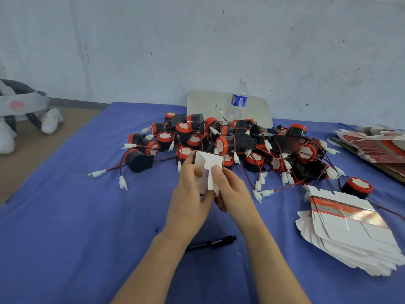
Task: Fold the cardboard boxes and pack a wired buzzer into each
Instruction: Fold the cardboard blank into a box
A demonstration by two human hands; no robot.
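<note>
Left hand point(190, 194) and right hand point(232, 191) pinch one half-folded box point(208, 161). Buzzers point(241, 145) unpacked at desk point(65, 216) centre; blanks point(350, 235) stacked right edge.

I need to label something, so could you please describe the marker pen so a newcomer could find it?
Start at the big blue cloth in front of the person. Nearer than the buzzer pile, the pen lies flat between the person's forearms. It is the only slim, all-black stick there, with no red cap or wires.
</note>
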